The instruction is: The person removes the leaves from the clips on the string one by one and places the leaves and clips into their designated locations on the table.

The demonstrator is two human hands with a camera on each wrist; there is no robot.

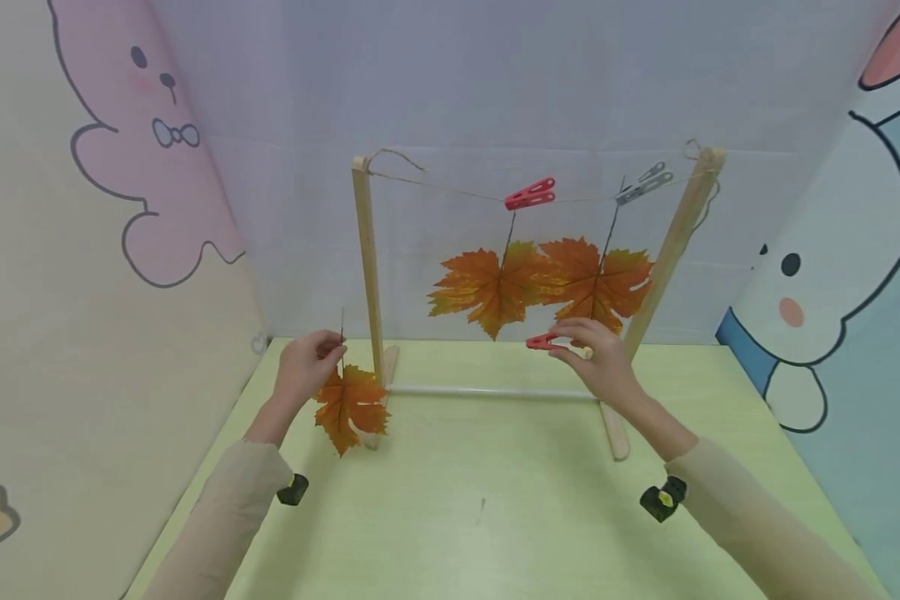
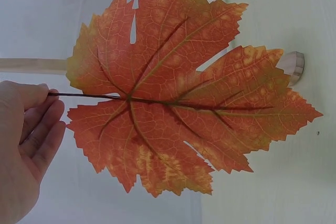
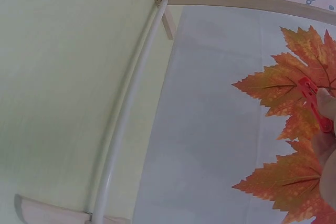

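The left hand [image 1: 305,363] pinches the thin stem of one maple leaf [image 1: 351,408] between thumb and fingertips, and this leaf hangs below the hand, in front of the left post [image 1: 368,267] in the head view. The right hand [image 1: 602,357] holds a red peg [image 1: 538,342] between thumb and finger, below the cord [image 1: 442,185] and apart from it; I cannot tell whether the peg's jaws are pressed apart. Because the stem is so narrow, the leaf could turn or slide down if the left pinch becomes weak, and its toothed edge could catch on the post. The peg is held only near its end, so a crooked squeeze could make it jump out onto the desk [image 1: 457,517]. The cord sags and carries two other leaves, under a red clip [image 1: 530,195] and a grey clip [image 1: 643,187]; a strong pull on it could shake them or bring them closer, since their edges overlap in the head view. The right hand is also near the lower edge of the right hanging leaf [image 1: 598,283], so a quick lift could knock it
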